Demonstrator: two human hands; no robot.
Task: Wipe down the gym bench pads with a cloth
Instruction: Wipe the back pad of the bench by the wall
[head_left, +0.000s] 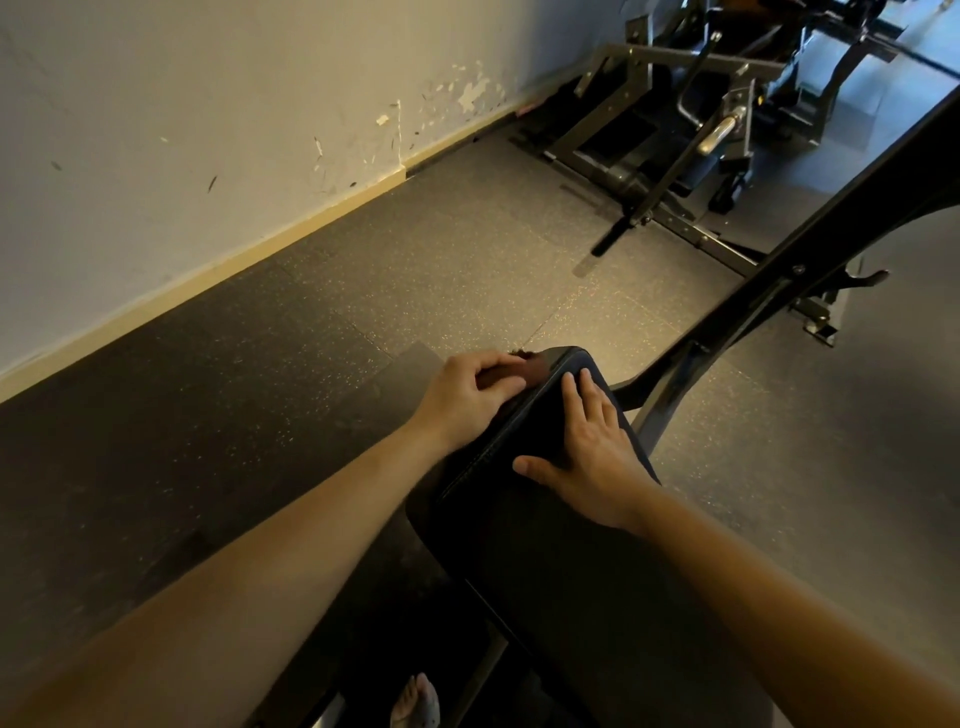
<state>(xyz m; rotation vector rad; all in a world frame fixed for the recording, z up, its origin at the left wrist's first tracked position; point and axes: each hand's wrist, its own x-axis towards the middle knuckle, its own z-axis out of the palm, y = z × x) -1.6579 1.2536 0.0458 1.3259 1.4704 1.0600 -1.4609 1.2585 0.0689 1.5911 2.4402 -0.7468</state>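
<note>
Two hands: left hand (467, 397), right hand (589, 460). One black bench pad (545, 551). One brownish cloth (525, 370), blurred. One black bench frame (779, 291). One grey weight machine (628, 88) further back, one chrome sleeve (719, 134) on it. One foot (415, 701).

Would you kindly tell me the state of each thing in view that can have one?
Black padded bench pad: touched by both hands.
Small brown cloth: bunched, pressed against the pad's far left edge.
Left hand: fingers curled, gripping the cloth.
Right hand: fingers straight, flat on the pad's top.
Pale painted wall: paint chipped near the skirting.
</note>
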